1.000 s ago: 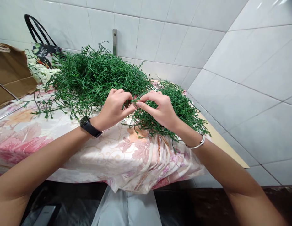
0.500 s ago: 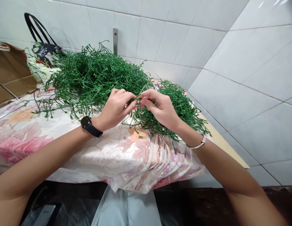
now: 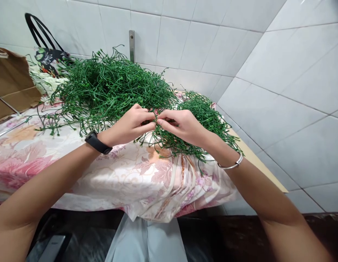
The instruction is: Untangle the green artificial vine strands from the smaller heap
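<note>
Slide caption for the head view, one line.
Left hand and right hand in near-touching pinches by a larger pile of green artificial-looking stems and a smaller pile on a floral tablecloth.

I've got bright light on the white tiles (image 3: 291, 91), murky shadow below the surface (image 3: 109, 182), wide-angle stretch at edges, dark top-right corner.

Likely home: wall tiles (image 3: 302, 87), tablecloth (image 3: 114, 182)

Hands (image 3: 128, 126) now farther apart at wrists (image 3: 104, 139)
</note>
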The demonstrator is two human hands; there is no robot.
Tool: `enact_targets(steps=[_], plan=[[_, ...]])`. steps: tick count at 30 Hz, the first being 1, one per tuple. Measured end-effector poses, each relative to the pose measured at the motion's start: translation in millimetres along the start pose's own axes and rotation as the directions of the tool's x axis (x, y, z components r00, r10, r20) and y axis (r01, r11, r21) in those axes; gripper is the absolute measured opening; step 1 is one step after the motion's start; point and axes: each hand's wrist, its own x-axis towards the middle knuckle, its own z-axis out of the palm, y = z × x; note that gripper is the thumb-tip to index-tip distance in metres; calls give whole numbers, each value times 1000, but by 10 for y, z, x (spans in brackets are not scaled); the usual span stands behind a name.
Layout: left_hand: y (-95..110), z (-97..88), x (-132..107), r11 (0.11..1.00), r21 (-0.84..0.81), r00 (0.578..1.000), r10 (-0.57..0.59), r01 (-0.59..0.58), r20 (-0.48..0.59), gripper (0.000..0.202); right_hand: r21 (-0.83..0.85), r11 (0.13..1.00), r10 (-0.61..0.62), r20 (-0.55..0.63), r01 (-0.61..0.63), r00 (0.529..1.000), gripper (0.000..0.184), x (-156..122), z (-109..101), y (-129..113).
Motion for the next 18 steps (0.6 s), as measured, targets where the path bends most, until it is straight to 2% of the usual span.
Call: enact_targets(steps=[2,6,9,12,15,18], plan=[[23,-54,4,995,-94,999,-34,35,21,24,3,1000,-23,15,23,1000,18,-1,-33,-19],[76,-132,10,947,-296,987,-87,123,133,29,91,995,-36,60,31,998,16,-15,-101,-68],[93,-151,8,895,-410,975,-104,178,194,28,161,987,-32,103,15,994,16,-16,-136,-104],[107,-157,-1,809,-534,954,-101,244,283,28,310,950,-24,152,-25,988,16,-7,-138,-140],[138,-170,-12,699,-652,937,-75,293,340,27,541,838,-28,172,-70,985,15,2,-89,-156],[170,-183,-18,626,-722,942,-62,294,330,21,743,660,-6,161,-117,987,19,3,-3,-141]])
